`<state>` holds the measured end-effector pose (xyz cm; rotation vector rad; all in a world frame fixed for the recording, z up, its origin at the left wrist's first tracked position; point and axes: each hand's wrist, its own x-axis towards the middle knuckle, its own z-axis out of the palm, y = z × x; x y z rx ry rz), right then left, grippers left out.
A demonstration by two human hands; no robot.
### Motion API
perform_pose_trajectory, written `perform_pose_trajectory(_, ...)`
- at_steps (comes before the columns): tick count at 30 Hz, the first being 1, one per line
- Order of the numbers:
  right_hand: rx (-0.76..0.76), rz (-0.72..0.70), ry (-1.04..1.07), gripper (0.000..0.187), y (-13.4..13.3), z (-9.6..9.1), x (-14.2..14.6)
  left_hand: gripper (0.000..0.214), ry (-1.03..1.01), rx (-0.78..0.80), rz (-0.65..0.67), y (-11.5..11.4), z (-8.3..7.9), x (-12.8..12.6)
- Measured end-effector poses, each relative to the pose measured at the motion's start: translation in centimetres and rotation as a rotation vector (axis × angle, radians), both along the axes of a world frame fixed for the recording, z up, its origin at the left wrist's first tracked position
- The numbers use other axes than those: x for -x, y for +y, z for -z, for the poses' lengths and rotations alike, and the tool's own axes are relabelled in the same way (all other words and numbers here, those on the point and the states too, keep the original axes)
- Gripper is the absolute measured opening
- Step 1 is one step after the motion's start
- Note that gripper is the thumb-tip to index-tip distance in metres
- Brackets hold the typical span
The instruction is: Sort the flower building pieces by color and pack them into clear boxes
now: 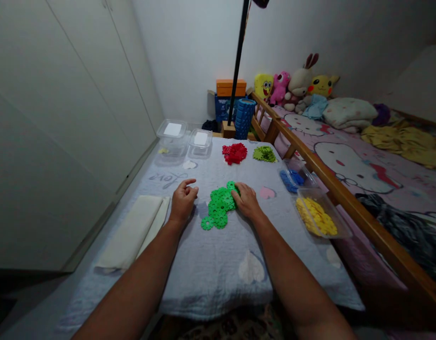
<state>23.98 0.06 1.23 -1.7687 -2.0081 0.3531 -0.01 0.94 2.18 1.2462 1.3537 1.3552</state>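
A pile of dark green plastic discs (pixel 220 206) lies in the middle of a table covered with a pale blue cloth (pixel 211 264). My right hand (pixel 247 200) rests palm down on the right edge of this pile, fingers curled over a few discs. My left hand (pixel 183 199) hovers just left of the pile with thumb and forefinger pinched together; whether they hold anything is too small to make out. Farther back lie a red disc pile (pixel 234 153) and a light green disc pile (pixel 264 154).
Two clear tubs stand at the right edge, one with blue discs (pixel 291 179), one with yellow discs (pixel 316 216). Two clear lidded boxes (pixel 184 139) sit at the back left. A folded cream cloth (pixel 133 231) lies left. A wooden bed rail (pixel 345 193) and black pole (pixel 238 61) border the table.
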Motion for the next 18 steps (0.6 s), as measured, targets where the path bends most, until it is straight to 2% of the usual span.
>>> perform_pose_trajectory(6,-0.022,-0.120,0.136,0.043,0.0,0.1,0.6,0.040,0.009,-0.005,-0.001,-0.1,-0.4,-0.1)
perform_pose_trajectory(10,-0.036,-0.197,0.271,0.046,0.0,0.4,0.6,0.040,0.043,-0.010,0.004,-0.1,0.1,-0.1)
perform_pose_trajectory(15,-0.138,-0.123,0.324,0.047,0.4,1.4,0.2,0.039,0.157,0.032,0.027,0.4,0.9,-0.1)
perform_pose_trajectory(18,-0.171,-0.088,0.306,0.045,0.7,1.8,-0.1,0.037,0.291,0.090,0.121,0.6,0.2,-0.3)
